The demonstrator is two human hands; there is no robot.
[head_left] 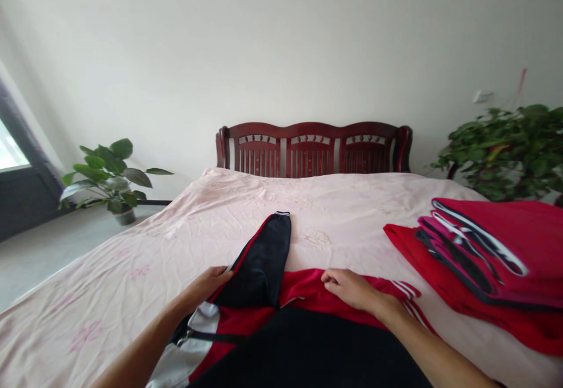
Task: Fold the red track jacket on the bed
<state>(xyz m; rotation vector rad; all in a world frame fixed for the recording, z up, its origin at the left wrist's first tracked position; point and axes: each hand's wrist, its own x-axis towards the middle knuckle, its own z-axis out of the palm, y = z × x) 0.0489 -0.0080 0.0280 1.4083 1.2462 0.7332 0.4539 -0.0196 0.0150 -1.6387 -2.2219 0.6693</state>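
A red, dark navy and white track jacket (pixel 248 320) lies on the bed in front of me, partly bunched. Its dark sleeve (pixel 268 253), with a striped cuff, points away toward the headboard. At the left edge of this sleeve, my left hand (pixel 215 281) has its fingers closed on the cloth. My right hand (pixel 352 288) is over the red part of the jacket, fingers curled in a pinch at its upper edge. White stripes show on the red cloth beyond my right wrist. Black cloth (pixel 316 347) covers the near middle and hides part of the jacket.
Folded red and pink clothes (pixel 492 247) are stacked on the right side of the bed. The pale pink sheet (pixel 145 282) is wrinkled. Behind it stands a dark wooden headboard (pixel 310 150). Potted plants flank the bed, one left (pixel 109 171), one right (pixel 505 147).
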